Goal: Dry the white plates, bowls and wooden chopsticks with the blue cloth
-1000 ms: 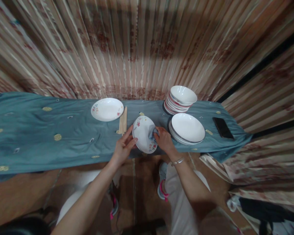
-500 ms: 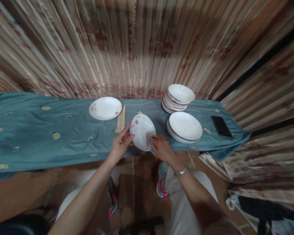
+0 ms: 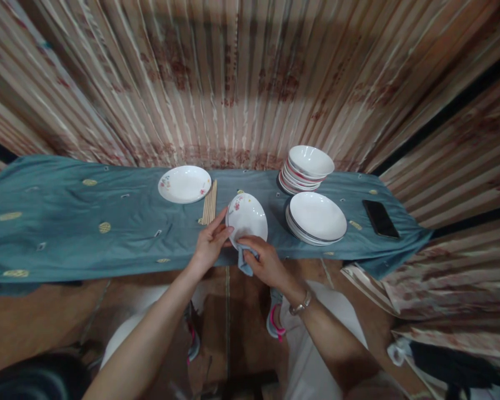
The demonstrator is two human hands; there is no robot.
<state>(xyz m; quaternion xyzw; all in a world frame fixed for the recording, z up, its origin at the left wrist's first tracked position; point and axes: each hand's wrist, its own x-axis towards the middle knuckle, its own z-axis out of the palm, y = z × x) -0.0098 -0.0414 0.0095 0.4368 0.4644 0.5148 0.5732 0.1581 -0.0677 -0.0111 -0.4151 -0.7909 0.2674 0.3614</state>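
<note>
A white plate [image 3: 250, 214] with a flower pattern is tilted up near the table's front edge. My left hand [image 3: 210, 241] grips its left rim, thumb on the upper face and fingers partly hidden behind. At the plate's lower edge, my right hand [image 3: 264, 260] is closed on a light blue cloth [image 3: 245, 262], which hangs below the fingers and touches the rim. Just left of the plate lie several wooden chopsticks [image 3: 210, 203] side by side. Beyond them rests a flowered white plate [image 3: 185, 184].
White plates with a dark rim [image 3: 317, 216] are stacked to the right. Behind them stands a stack of white bowls [image 3: 311, 161]. A black phone [image 3: 380, 218] lies at the table's right end. The green tablecloth [image 3: 75, 222] covers the table, and pleated curtains [image 3: 216, 72] hang behind.
My right hand has moved left along the plate's lower rim, bringing the blue cloth more into sight. My left hand keeps its grip. The whole view has shifted slightly.
</note>
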